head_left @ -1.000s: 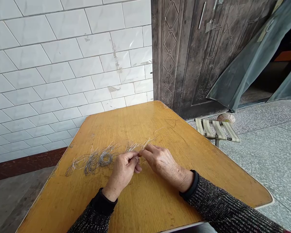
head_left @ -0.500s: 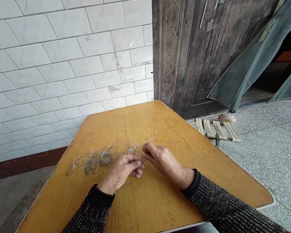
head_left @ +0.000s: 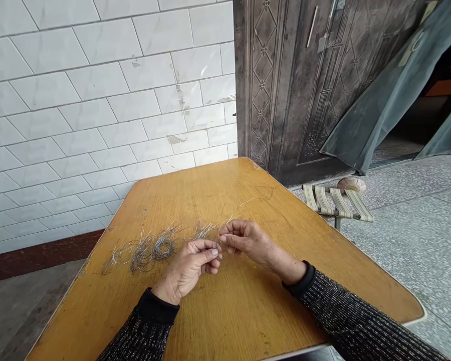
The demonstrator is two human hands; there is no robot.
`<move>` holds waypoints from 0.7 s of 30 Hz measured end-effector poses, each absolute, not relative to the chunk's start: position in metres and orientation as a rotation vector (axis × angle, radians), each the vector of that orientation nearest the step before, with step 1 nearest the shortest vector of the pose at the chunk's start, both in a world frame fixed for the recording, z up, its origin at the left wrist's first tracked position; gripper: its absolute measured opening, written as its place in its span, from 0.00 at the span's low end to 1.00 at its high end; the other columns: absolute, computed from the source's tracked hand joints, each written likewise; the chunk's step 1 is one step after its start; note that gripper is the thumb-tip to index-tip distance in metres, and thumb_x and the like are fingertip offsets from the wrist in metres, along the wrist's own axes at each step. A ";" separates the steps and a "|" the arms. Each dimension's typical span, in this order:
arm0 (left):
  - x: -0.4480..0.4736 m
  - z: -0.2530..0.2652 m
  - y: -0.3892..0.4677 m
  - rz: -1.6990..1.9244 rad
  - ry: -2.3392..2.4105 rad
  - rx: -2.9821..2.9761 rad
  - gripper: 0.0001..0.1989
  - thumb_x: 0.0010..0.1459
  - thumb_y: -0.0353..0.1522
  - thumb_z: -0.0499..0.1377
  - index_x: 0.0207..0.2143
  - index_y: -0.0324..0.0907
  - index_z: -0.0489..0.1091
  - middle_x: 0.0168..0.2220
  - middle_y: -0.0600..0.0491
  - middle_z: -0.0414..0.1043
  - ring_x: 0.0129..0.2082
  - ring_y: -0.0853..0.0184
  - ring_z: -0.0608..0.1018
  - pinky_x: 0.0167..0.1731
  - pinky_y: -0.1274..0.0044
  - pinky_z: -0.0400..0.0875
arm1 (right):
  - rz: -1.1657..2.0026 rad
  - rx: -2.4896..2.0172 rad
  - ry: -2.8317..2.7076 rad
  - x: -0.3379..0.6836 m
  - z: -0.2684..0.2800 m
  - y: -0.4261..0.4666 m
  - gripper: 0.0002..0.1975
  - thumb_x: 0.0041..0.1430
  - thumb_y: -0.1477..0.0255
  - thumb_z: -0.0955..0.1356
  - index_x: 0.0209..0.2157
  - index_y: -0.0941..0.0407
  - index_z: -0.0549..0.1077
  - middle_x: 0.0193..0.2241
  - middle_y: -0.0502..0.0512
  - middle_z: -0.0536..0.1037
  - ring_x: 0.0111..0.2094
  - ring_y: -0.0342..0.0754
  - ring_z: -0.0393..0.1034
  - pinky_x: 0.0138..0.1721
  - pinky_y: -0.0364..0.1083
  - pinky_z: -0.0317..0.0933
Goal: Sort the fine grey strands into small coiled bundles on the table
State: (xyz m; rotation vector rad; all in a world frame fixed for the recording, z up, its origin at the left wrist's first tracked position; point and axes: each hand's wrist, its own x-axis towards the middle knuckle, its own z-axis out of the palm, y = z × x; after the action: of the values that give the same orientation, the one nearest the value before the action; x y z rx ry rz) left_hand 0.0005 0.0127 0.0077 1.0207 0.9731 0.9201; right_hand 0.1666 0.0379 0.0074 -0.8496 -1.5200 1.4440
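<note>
Over the wooden table [head_left: 225,321], my left hand [head_left: 190,265] is closed, thumb pressed against its fingers around thin metal wire. Close beside it, my right hand [head_left: 253,245] pinches what looks like a strand of the same wire between thumb and forefinger; the strand is too fine to follow between the hands. Left of my hands lie several tangled coils of silvery wire [head_left: 164,245] in a loose row. Another bunch of wire [head_left: 206,229] shows just behind my fingers, partly hidden by them.
Thin loose wire [head_left: 250,200] curves across the table beyond my right hand. White tiled wall [head_left: 154,100] and a dark carved door [head_left: 263,90] stand behind the table. A striped folding stool [head_left: 338,200] and a ball [head_left: 352,184] are on the floor at right.
My right hand has turned, so that its pinching thumb and forefinger now show more plainly. It stays close to my left hand, which has hardly moved.
</note>
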 end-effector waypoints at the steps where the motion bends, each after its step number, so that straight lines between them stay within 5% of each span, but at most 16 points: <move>1: 0.001 0.007 0.013 0.934 0.972 1.015 0.09 0.41 0.32 0.67 0.26 0.36 0.73 0.25 0.54 0.69 0.22 0.75 0.70 0.22 0.81 0.63 | 1.474 -0.835 -1.526 0.168 0.010 0.037 0.12 0.47 0.64 0.68 0.26 0.58 0.67 0.20 0.47 0.70 0.19 0.37 0.61 0.20 0.38 0.54; 21: 0.000 0.005 0.012 0.911 0.767 0.850 0.06 0.46 0.29 0.65 0.27 0.35 0.72 0.27 0.53 0.70 0.25 0.74 0.72 0.24 0.81 0.65 | 1.694 -0.657 -1.381 0.170 0.010 0.036 0.14 0.48 0.62 0.70 0.24 0.60 0.69 0.18 0.46 0.70 0.15 0.34 0.59 0.16 0.35 0.55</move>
State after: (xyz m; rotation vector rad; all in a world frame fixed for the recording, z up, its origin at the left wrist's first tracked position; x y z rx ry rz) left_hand -0.0004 0.0124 0.0050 0.8495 0.7667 0.9107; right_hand 0.1704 0.0356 0.0101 -0.6565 -1.3808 1.6945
